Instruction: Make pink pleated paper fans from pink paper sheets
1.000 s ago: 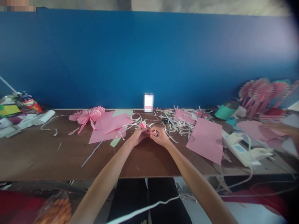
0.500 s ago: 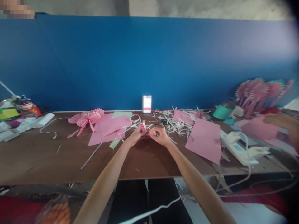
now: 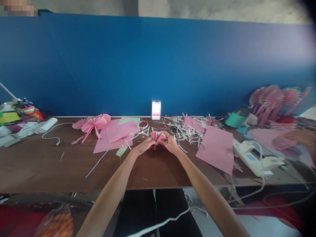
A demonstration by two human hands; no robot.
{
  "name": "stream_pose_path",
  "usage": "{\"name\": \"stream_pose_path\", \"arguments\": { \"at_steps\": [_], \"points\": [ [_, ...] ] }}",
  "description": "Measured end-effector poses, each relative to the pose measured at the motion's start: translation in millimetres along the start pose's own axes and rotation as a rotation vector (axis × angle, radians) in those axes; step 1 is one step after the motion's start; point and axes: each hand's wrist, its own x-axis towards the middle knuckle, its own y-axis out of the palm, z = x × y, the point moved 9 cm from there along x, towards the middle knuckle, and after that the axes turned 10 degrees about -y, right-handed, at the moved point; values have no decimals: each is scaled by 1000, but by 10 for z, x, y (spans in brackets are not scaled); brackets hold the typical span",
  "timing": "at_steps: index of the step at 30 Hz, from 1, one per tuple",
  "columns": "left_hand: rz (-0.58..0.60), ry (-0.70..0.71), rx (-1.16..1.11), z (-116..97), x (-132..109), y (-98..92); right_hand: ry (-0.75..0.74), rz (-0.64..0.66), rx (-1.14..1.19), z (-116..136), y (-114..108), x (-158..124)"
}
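My left hand (image 3: 145, 145) and my right hand (image 3: 169, 144) meet over the middle of the brown table (image 3: 49, 168), both pinched on a small pleated pink paper piece (image 3: 156, 136) that fans out between the fingertips. Flat pink paper sheets (image 3: 116, 134) lie just left of my hands, and another pink sheet (image 3: 217, 148) lies to the right. Finished pink paper fans (image 3: 93, 123) rest further left. White paper strips (image 3: 190, 130) are heaped behind my right hand.
A blue partition (image 3: 158, 65) backs the table. A white power strip with plugs (image 3: 254, 158) lies right; a teal cup (image 3: 237, 118) and more fans (image 3: 274, 98) stand behind it. Another person's hand (image 3: 300, 138) is at the far right. Clutter (image 3: 19, 121) fills the left end.
The pleated pink piece has been drawn together and fanned out between my fingertips. The other person's hand at the right has moved lower over the pink paper.
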Motion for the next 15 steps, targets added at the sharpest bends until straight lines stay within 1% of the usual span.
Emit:
{"name": "stream_pose_path", "arguments": {
  "at_steps": [4, 9, 13, 15],
  "points": [
    [94, -23, -22, 54, 33, 99, 14, -21, 87, -21, 17, -3],
    [130, -13, -45, 111, 65, 90, 77, 46, 234, -91, 102, -23],
    [193, -18, -68, 95, 30, 128, 79, 105, 220, -52, 139, -15],
    [185, -8, -16, 63, 4, 144, 76, 111, 164, -22, 128, -10]
  ]
}}
